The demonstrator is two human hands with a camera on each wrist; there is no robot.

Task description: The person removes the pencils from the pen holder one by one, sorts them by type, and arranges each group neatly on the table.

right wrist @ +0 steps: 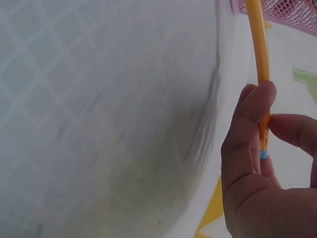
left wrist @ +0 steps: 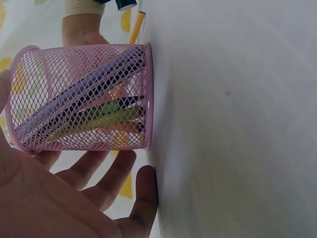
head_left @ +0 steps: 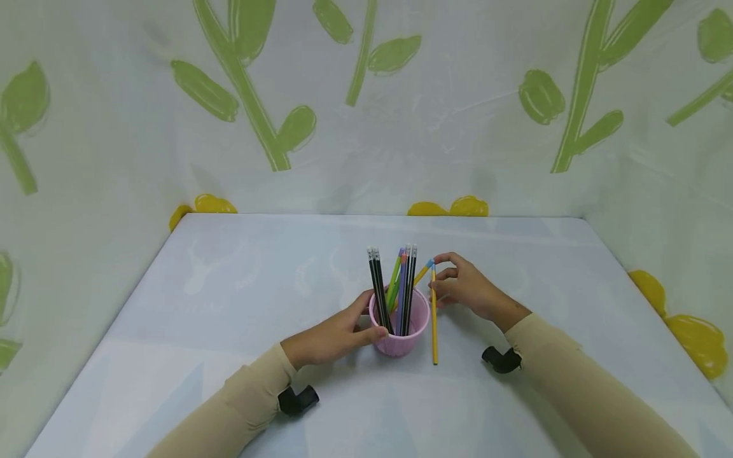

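Observation:
A pink mesh pencil cup [head_left: 396,346] stands upright on the table. My left hand [head_left: 335,336] holds its left side, thumb at the near rim and the other fingers behind. In the cup lean several black pencils [head_left: 378,289] with erasers, a green one [head_left: 392,294], a purple one [head_left: 401,289] and a yellow one [head_left: 422,273] with a blue end. Just right of the cup, my right hand [head_left: 474,291] pinches a yellow pencil [right wrist: 261,49] near its blue end. That pencil points toward me, and the index fingertip is close to the blue end of the yellow one in the cup.
The white table [head_left: 229,305] reaches back to a pale wall [head_left: 458,146] painted with green leaves and yellow shapes. A black wrist camera [head_left: 298,401] sits under the left sleeve, and another black camera [head_left: 501,360] under the right.

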